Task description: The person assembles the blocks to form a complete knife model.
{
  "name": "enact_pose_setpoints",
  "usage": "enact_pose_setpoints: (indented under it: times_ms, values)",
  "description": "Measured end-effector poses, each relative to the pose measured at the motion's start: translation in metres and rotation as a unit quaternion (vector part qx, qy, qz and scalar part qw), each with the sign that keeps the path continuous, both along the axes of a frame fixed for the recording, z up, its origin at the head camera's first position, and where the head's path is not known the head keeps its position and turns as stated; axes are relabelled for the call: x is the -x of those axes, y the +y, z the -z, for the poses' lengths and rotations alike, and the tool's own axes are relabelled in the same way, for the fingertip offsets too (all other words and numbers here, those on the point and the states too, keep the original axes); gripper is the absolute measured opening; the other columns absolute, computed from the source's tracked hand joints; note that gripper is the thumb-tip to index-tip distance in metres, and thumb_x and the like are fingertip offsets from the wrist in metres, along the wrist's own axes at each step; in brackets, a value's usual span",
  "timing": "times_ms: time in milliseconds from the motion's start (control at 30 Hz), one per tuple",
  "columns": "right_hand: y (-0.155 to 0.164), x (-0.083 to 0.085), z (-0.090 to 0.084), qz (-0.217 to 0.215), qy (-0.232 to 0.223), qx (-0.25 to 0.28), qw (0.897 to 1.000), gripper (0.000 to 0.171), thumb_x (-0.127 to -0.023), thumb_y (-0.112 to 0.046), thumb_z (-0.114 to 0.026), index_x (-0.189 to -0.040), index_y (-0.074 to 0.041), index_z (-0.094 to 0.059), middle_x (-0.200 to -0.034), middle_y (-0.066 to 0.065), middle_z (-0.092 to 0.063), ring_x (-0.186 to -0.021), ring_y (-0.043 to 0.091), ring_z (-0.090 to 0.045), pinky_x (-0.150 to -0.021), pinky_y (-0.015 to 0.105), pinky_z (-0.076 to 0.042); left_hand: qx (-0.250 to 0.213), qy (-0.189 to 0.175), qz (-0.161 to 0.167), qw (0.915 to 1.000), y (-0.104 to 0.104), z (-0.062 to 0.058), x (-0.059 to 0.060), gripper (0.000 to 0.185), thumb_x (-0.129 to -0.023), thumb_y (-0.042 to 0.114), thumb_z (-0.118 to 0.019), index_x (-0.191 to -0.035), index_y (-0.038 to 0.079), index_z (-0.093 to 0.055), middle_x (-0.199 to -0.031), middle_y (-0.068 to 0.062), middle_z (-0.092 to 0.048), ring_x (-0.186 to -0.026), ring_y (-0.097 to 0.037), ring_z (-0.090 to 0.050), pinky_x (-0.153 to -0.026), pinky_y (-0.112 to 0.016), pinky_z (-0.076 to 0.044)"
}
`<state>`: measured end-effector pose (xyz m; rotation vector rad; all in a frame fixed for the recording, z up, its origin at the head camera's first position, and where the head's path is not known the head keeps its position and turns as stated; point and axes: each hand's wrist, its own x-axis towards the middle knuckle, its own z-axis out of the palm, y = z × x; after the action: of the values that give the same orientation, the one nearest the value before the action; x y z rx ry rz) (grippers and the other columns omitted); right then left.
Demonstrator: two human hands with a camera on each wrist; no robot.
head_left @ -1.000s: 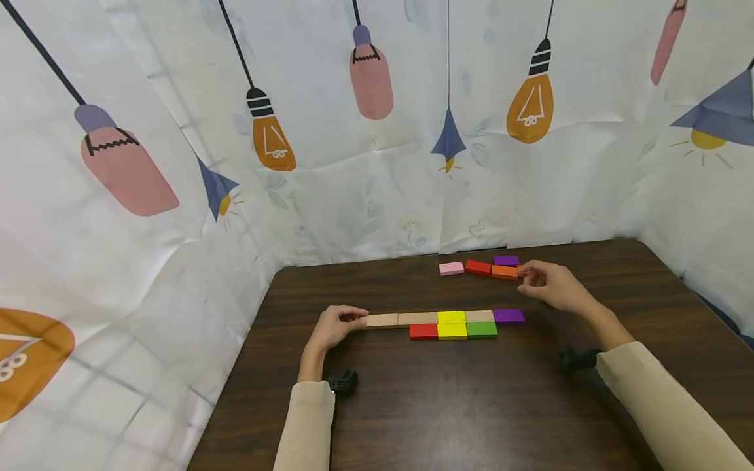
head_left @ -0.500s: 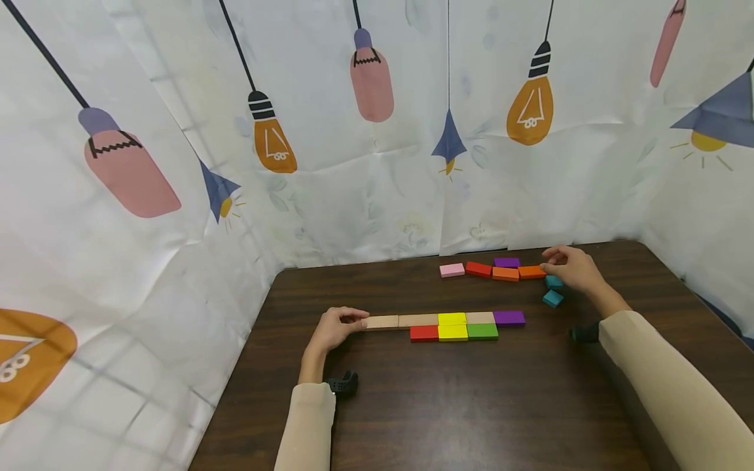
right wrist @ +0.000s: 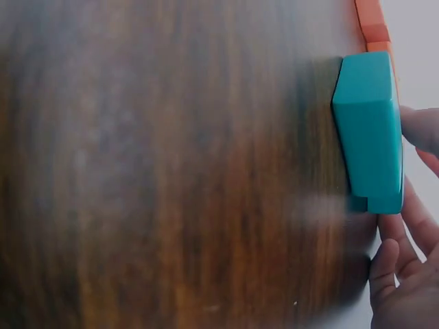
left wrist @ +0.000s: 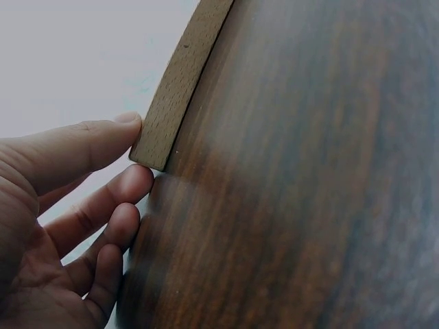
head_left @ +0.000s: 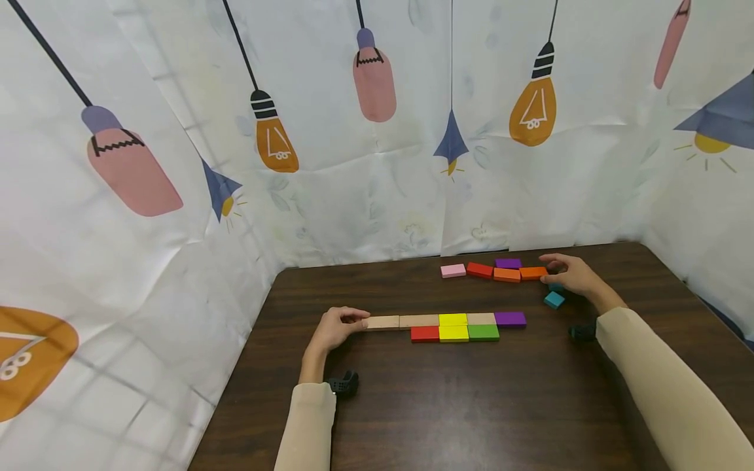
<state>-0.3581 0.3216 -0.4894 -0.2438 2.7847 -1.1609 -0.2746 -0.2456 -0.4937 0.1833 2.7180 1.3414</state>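
My left hand (head_left: 334,327) rests at the left end of a plain wooden block (head_left: 383,322). In the left wrist view the thumb touches the block's side and a fingertip meets its end. Plain, yellow and purple blocks (head_left: 510,320) continue this row. In front of it lie a red block (head_left: 425,334), a yellow block (head_left: 453,334) and a green block (head_left: 484,333). My right hand (head_left: 570,275) hovers with parted fingers around a partly covered teal block (head_left: 556,286), beside an orange block (head_left: 533,273). Nearer lies another teal block (head_left: 554,300), and a teal block (right wrist: 368,130) partly hides the fingers.
Along the far edge of the dark wooden table (head_left: 442,405) sit a pink block (head_left: 453,271), a red block (head_left: 480,269), another orange block (head_left: 506,275) and a purple block (head_left: 508,263). A lamp-patterned curtain (head_left: 400,190) hangs behind and at the sides.
My right hand has shifted right from the end of the orange block, then slightly down, uncovering the orange and teal blocks. The left hand and the row stay put.
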Motion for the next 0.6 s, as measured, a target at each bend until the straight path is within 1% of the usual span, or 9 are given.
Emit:
enact_pose_setpoints:
  times_ms: [100, 267, 433, 600]
  values:
    - [0.0000, 0.0008, 0.0002, -0.003, -0.001, -0.009, 1.000, 0.062, -0.091, -0.031, -0.067, -0.143, -0.007, -0.044, -0.135, 0.030, -0.045, -0.115, 0.044, -0.047, -0.090, 0.058, -0.041, -0.001, -0.001, 0.001, 1.0000, 0.0006, 0.0001, 0.0003, 0.018, -0.086, 0.029, -0.072, -0.103, 0.026, -0.076, -0.097, 0.001, -0.069, -0.077, -0.017, -0.058, -0.066, -0.031, -0.049]
    - [-0.0023, 0.0026, 0.0001, -0.004, -0.005, -0.028, 1.000, 0.053, -0.093, -0.025, -0.064, -0.139, -0.006, -0.049, -0.133, 0.030, -0.047, -0.117, 0.045, -0.045, -0.093, 0.061, -0.038, -0.005, -0.005, -0.003, 1.0000, 0.0012, 0.0010, 0.0009, 0.016, -0.085, 0.028, -0.073, -0.101, 0.029, -0.076, -0.096, 0.003, -0.068, -0.078, -0.017, -0.059, -0.067, -0.031, -0.049]
    - [-0.0050, 0.0041, -0.0005, 0.009, -0.004, -0.047, 0.999, 0.043, -0.093, -0.024, -0.064, -0.131, -0.006, -0.056, -0.124, 0.026, -0.052, -0.111, 0.041, -0.046, -0.092, 0.060, -0.037, -0.005, -0.001, -0.002, 1.0000, 0.0009, 0.0006, 0.0010, 0.016, -0.085, 0.027, -0.073, -0.101, 0.029, -0.076, -0.095, 0.004, -0.069, -0.077, -0.017, -0.059, -0.067, -0.031, -0.049]
    - [-0.0033, 0.0040, 0.0003, 0.007, 0.007, -0.064, 0.998, 0.042, -0.093, -0.025, -0.065, -0.129, -0.005, -0.057, -0.119, 0.026, -0.055, -0.104, 0.039, -0.049, -0.088, 0.057, -0.040, -0.009, -0.003, 0.000, 1.0000, 0.0007, 0.0000, 0.0010, 0.016, -0.085, 0.027, -0.073, -0.101, 0.028, -0.075, -0.096, 0.002, -0.069, -0.078, -0.017, -0.060, -0.068, -0.032, -0.050]
